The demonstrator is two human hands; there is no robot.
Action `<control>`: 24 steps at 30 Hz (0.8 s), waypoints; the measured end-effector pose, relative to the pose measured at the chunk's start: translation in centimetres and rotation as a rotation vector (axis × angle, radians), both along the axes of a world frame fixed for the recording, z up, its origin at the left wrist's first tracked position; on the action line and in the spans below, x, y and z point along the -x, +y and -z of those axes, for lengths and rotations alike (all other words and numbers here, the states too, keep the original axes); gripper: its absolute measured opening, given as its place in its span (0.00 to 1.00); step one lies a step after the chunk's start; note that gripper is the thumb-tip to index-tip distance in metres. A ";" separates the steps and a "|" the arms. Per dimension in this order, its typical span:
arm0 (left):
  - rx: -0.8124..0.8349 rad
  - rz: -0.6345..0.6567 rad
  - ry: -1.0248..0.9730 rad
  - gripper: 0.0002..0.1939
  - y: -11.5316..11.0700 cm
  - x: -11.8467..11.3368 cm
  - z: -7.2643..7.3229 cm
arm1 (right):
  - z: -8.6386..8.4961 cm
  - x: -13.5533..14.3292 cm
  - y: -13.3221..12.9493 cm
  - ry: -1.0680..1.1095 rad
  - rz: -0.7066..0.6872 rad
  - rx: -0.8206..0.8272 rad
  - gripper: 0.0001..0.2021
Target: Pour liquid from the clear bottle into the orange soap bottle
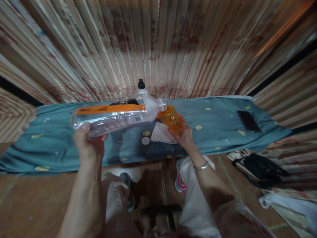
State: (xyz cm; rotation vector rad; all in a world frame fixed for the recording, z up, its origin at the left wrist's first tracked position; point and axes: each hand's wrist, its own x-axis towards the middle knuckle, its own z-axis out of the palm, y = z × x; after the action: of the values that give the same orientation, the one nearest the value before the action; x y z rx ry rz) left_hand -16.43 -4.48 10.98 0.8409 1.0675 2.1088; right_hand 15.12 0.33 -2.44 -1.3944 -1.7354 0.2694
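My left hand (90, 142) is closed around the base end of a large clear plastic bottle (116, 119) with an orange and silver label. The bottle lies tilted nearly on its side, its uncapped mouth pointing right. My right hand (183, 132) grips a translucent orange container (170, 118), whose upper end meets the bottle's mouth; its exact kind is unclear. Beneath them, a white folded cloth or paper (162, 133) and a round white cap (145, 141) rest on the teal cloth. A black push-pull cap (141, 84) shows behind the clear bottle, which hides most of what is under it.
A teal patterned cloth (210, 132) covers the long surface before me. Toward its right end lies a dark phone (248, 121). Pleated curtains (153, 49) hang close behind. On the lower right sits a black bag (262, 168); a black bar (160, 211) is between my legs.
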 end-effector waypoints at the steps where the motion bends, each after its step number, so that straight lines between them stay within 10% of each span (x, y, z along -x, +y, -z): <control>1: -0.004 0.003 0.005 0.43 0.0 0.0 0.0 | 0.0 0.0 0.0 0.002 0.004 -0.003 0.41; 24: -0.027 0.003 -0.030 0.42 0.3 0.5 0.6 | -0.7 0.2 -0.3 -0.009 0.011 0.034 0.41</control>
State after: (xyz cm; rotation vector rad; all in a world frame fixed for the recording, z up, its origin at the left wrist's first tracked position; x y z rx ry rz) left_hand -16.89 -4.15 10.37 0.8202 1.0239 2.1316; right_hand 14.96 0.07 -1.75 -1.4312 -1.7372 0.2875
